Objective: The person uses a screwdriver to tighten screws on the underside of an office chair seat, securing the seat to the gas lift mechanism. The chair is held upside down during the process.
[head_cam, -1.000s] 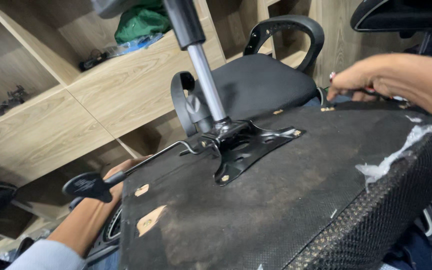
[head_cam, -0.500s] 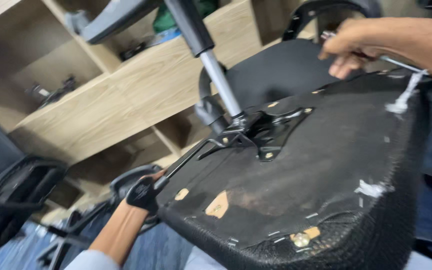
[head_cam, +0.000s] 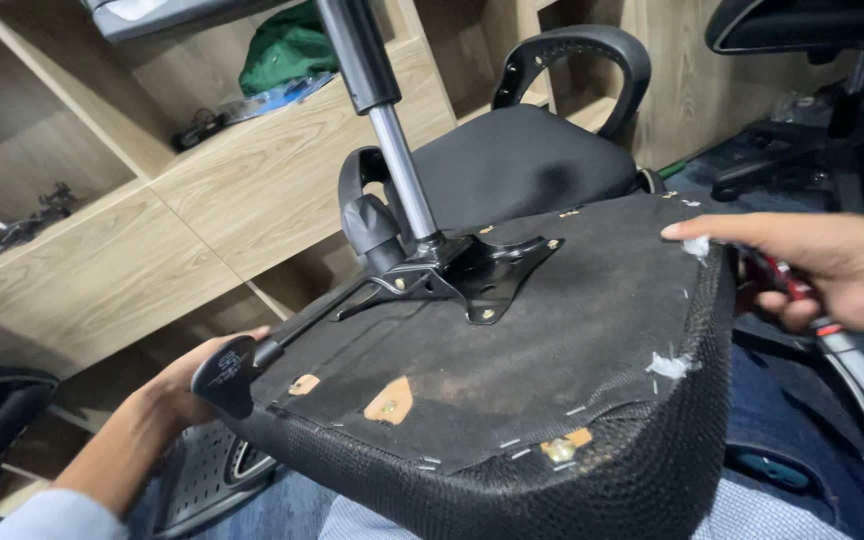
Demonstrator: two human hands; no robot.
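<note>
While the upturned chair seat (head_cam: 512,400) rests across your lap, your left hand (head_cam: 167,395) grips its edge by the lever paddle (head_cam: 224,372) and your right hand (head_cam: 832,265) clasps a red-handled tool (head_cam: 787,285), forefinger on the rim; the seat could tip, or staples snag you.

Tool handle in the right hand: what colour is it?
Red and black, partly hidden by the right hand; the tool handle shows only in the head view.
</note>
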